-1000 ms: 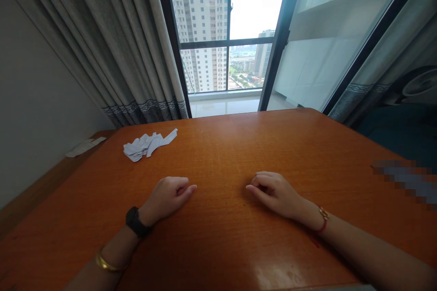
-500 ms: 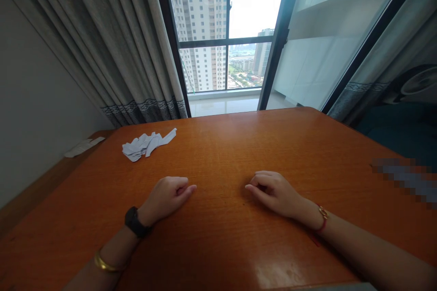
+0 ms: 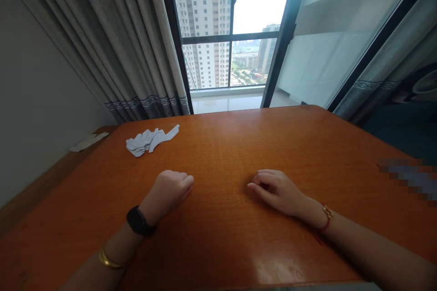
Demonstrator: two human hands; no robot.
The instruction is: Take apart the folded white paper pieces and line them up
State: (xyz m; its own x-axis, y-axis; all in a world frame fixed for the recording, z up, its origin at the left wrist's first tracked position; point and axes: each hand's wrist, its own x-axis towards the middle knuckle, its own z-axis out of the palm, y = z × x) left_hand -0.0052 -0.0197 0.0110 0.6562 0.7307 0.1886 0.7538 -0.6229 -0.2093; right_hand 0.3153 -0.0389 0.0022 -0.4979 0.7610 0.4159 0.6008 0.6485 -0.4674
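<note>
Paper scraps (image 3: pixel 146 141) lie beyond the left hand (image 3: pixel 169 193), probably set aside; that fist is closed. Right hand (image 3: pixel 278 191) curls loosely at the table (image 3: pixel 221 154); cannot tell whether its fingertips meet.

Orange-brown, faintly wood-grained table (image 3: pixel 218 145) under my hands! Beyond my left hand, white paper scraps (image 3: pixel 146 141) and a grey curtain (image 3: pixel 136 32) with dark wavy bands; on that wrist, black watch (image 3: pixel 139 221), gold bangle (image 3: pixel 108 259). Past my right, a red-and-gold bracelet (image 3: pixel 327 216)!
</note>
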